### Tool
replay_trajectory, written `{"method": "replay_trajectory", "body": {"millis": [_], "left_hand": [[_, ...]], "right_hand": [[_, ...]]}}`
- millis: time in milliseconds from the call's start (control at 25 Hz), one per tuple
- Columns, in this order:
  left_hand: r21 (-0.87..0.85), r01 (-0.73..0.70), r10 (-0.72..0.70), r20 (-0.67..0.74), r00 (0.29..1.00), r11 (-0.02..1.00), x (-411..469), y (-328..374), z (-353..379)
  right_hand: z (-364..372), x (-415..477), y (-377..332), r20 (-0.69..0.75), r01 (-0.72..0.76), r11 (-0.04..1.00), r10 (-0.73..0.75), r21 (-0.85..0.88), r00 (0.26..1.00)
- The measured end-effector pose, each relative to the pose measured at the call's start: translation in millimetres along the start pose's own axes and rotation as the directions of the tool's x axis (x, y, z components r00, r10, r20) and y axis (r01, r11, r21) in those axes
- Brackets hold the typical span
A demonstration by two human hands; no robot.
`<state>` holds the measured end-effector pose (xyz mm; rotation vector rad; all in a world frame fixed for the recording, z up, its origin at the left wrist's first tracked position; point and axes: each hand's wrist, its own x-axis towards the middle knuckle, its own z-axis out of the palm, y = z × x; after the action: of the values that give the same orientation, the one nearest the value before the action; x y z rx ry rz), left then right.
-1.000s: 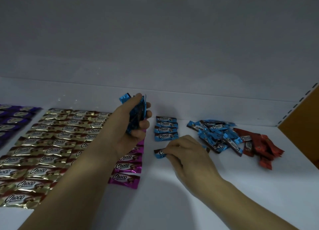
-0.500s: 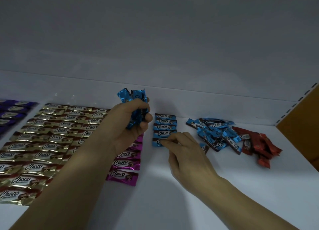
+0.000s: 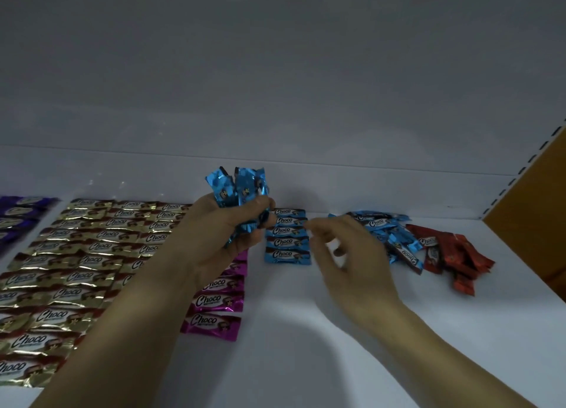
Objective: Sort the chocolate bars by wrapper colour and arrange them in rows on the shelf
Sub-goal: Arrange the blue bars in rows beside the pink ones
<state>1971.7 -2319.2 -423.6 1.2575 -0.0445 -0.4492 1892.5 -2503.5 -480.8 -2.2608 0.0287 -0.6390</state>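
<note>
Fingers (image 3: 258, 205) of the left hand (image 3: 220, 236) are clamped round a bunch of blue foil-wrapped chocolate bars (image 3: 237, 190), held upright above the white shelf (image 3: 306, 361) with the crimped ends sticking up past the knuckles. The right hand (image 3: 352, 260) hangs just to the right, holding nothing, its fingers (image 3: 327, 225) loosely curled and apart. Its index tip lies at the right edge of a column of five blue bars (image 3: 288, 239), and whether it touches them cannot be told. Those five lie flat on the shelf, labels up, one behind the other, edges touching. Left of the column, partly hidden under the left forearm, runs a column of magenta-wrapped bars (image 3: 219, 300). Further left, gold-wrapped bars (image 3: 76, 254) lie in several tidy rows, and dark purple-wrapped bars (image 3: 15, 217) sit at the far left edge of view. Right of the right hand lies a loose heap of blue bars (image 3: 386, 233), unsorted and overlapping, and just beside it a loose heap of red-wrapped bars (image 3: 450, 254). An orange-brown side panel (image 3: 533, 217) closes the shelf at the right.
</note>
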Motion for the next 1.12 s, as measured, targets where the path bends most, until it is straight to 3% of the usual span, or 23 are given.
{"method": "replay_trajectory", "body": {"millis": [120, 200, 280, 360, 520, 640, 720, 840, 920, 1000, 1120], "left_hand": [[0.249, -0.074, 0.045, 0.123, 0.991, 0.966, -6.7, -4.4, 8.1], [0.407, -0.141, 0.033, 0.26, 0.965, 0.903, -12.3, -8.7, 15.5], [0.452, -0.159, -0.002, 0.335, 0.942, 0.878, -15.5, -11.9, 20.8], [0.437, -0.134, -0.017, 0.324, 0.946, 0.89, -16.0, -12.2, 22.6], [0.381, -0.08, 0.025, 0.148, 0.989, 0.921, -8.3, -8.8, 16.0], [0.382, -0.09, 0.068, 0.069, 0.995, 0.92, 0.3, -6.4, 7.2], [0.33, -0.069, 0.039, 0.096, 0.995, 0.941, 1.7, -5.5, 5.0], [0.282, -0.059, 0.012, 0.166, 0.986, 0.958, -1.7, -3.9, 4.5], [0.257, -0.051, 0.006, 0.175, 0.985, 0.965, -2.1, -3.1, 3.3], [0.217, -0.037, 0.0, 0.165, 0.986, 0.975, 0.2, -2.1, 1.0], [0.081, 0.012, -0.025, 0.167, 0.986, 0.997, 2.6, -0.6, -3.9]], "right_hand": [[-21.3, 15.0, -7.4, 0.011, -0.167, 0.912, 0.176, 0.375, 0.984], [-26.4, 17.0, -12.5, 0.119, -0.216, 0.852, 0.181, 0.476, 0.976], [-28.7, 16.5, -12.6, 0.196, -0.245, 0.828, 0.167, 0.505, 0.966], [-32.1, 17.6, -9.0, 0.221, -0.262, 0.816, 0.168, 0.515, 0.961], [-41.0, 19.3, -3.6, 0.247, -0.319, 0.766, 0.214, 0.558, 0.945], [-43.6, 14.8, -4.2, 0.306, -0.353, 0.826, 0.231, 0.439, 0.923], [-39.8, 7.8, -4.8, 0.309, -0.307, 0.93, 0.237, 0.202, 0.921], [-26.6, -5.5, -8.0, 0.351, -0.147, 0.98, 0.185, -0.132, 0.918], [-21.5, -13.5, -7.6, 0.298, 0.046, 0.933, 0.067, -0.357, 0.952], [-22.3, -22.0, -5.1, 0.256, 0.206, 0.889, -0.104, -0.41, 0.961], [-15.2, -40.7, -8.1, 0.437, 0.338, 0.869, -0.162, -0.361, 0.885]]}}
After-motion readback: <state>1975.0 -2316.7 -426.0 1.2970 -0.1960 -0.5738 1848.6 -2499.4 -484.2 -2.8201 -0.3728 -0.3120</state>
